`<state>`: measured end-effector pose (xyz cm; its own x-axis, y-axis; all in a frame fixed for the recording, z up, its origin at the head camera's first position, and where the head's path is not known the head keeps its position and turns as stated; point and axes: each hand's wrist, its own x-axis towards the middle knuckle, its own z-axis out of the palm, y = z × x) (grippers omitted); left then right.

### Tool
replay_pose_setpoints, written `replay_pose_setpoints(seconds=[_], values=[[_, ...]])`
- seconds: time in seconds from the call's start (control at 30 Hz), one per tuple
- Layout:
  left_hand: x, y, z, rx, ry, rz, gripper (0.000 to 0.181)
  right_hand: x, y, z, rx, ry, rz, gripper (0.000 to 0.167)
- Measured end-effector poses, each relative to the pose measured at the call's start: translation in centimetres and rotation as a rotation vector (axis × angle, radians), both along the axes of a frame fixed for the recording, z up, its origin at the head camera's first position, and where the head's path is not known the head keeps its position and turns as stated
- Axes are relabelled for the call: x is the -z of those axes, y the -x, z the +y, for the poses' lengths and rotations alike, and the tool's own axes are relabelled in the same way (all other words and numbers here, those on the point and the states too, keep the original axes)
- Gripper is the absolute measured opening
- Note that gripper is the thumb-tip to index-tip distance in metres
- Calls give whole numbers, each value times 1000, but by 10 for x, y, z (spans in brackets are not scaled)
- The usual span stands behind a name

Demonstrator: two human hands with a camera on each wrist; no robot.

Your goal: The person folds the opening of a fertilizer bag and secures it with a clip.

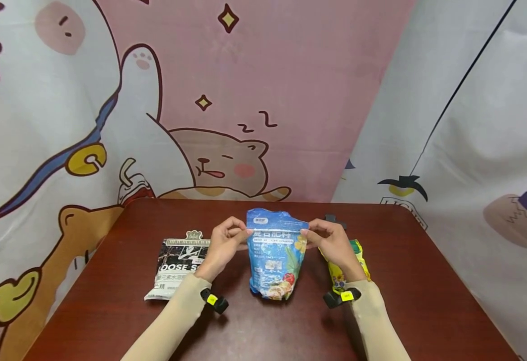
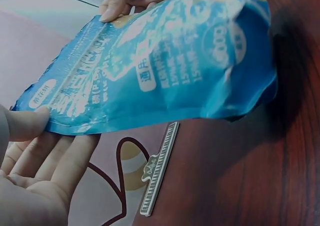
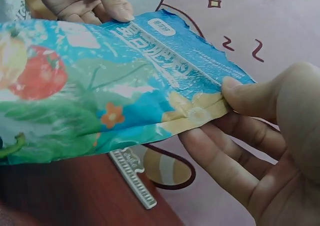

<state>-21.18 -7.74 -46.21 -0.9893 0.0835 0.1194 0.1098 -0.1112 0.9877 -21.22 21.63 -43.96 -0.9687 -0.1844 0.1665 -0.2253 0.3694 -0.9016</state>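
Left hand and right hand, the latter partly hiding a yellow packet, pinch a blue bag

On the table, one bag lies left of the pouch, another bag right.

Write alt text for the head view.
A person's left hand and right hand pinch opposite edges of a blue printed plastic pouch at a glossy red-brown table. A black-and-white bag lies left, a yellow-green packet right.
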Motion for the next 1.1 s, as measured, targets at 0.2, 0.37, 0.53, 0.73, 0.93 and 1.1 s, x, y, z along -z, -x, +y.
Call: replay_pose_setpoints(seconds=[0.2, 0.37, 0.53, 0.73, 0.93, 1.1], values=[[-5, -6, -1, 0, -11, 102, 15, -11, -5, 1, -34, 11, 52, 16], [-7, -11, -2, 7, -21, 200, 17, -16, -8, 4, -89, 23, 88, 13], [-3, -16, -5, 12, 10, 288, 14, -15, -10, 9, -135, 14, 127, 8], [3, -20, -11, 24, 7, 344, 12, -15, -12, 11, -218, -7, 202, 6], [6, -19, -16, 60, -16, 331, 16, -17, -13, 9, -220, -58, 229, 7], [4, -17, -20, 122, -53, 298, 24, -18, -13, 7, -217, -88, 235, 9]])
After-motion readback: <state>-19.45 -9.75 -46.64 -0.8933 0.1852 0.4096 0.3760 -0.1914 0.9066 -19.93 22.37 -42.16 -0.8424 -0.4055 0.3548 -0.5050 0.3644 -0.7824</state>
